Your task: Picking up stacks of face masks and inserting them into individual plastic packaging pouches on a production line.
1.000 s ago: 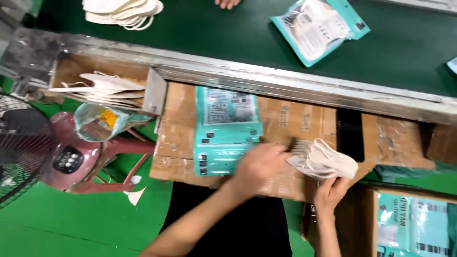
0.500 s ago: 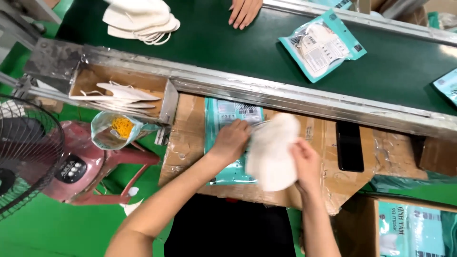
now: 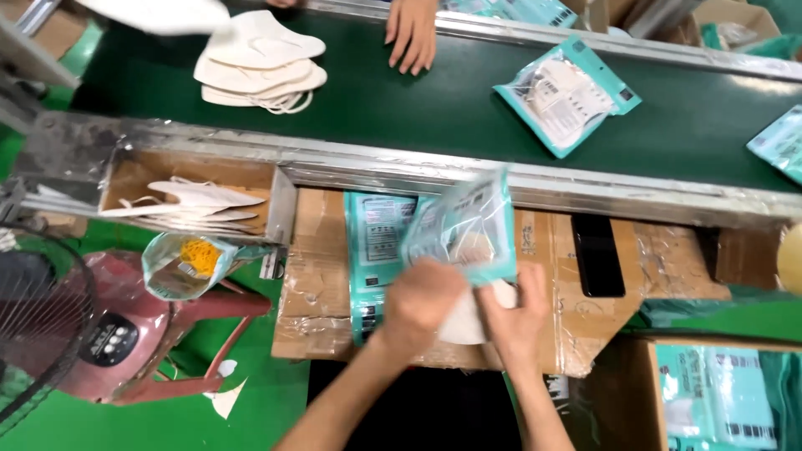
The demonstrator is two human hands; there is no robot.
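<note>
Two hands meet over my cardboard-topped table (image 3: 317, 250): left hand (image 3: 422, 305) and right hand (image 3: 514, 313) fingers grip a teal pouch (image 3: 468, 225), white mask (image 3: 468, 321) at six o'clock.

Near side, a cardboard-covered bench (image 3: 317, 309) carries a stack of teal pouches (image 3: 376, 242) and a black phone (image 3: 598, 255). Beyond, the green conveyor belt (image 3: 418, 108) bears white masks (image 3: 259, 67) far left and a filled pouch (image 3: 566, 93) right.

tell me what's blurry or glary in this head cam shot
Head view: the teal pouch held by the left hand and right hand is smeared by motion blur; the white masks at the top left edge blur too; soft glare on the metal rail; the sealed pouch stays sharp.
</note>
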